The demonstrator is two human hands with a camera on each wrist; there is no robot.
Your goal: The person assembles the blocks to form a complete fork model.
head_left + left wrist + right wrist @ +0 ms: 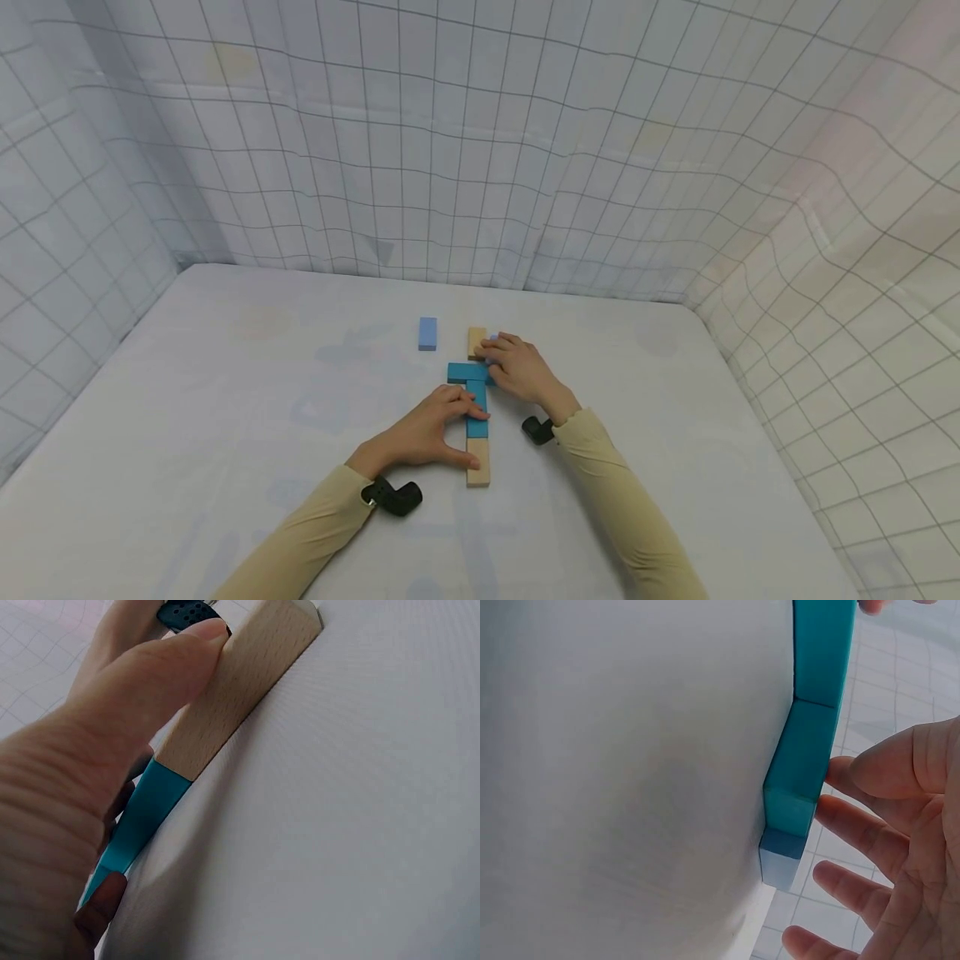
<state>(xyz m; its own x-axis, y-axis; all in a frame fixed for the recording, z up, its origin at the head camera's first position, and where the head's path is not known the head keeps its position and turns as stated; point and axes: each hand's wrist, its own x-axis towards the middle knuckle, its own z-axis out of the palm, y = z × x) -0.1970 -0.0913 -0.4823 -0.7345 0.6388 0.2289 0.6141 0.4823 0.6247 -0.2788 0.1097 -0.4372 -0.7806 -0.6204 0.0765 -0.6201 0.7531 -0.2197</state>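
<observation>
A row of flat rectangular blocks lies on the white tabletop, running near to far at mid-table. Nearest is a plain wooden block [477, 464], lengthwise, pale beech grain showing. Butted end to end against its far end is a teal block [477, 410], same width, also lengthwise. Across the far end of that sits a second teal block [467, 372], turned crosswise, left to right, forming a T. Just beyond it, touching or nearly so, lies another wooden block [476, 342], with a small light blue block [492, 340] at its right, mostly hidden. A separate light blue block [427, 332] lies flat to the left, apart from the rest.
</observation>
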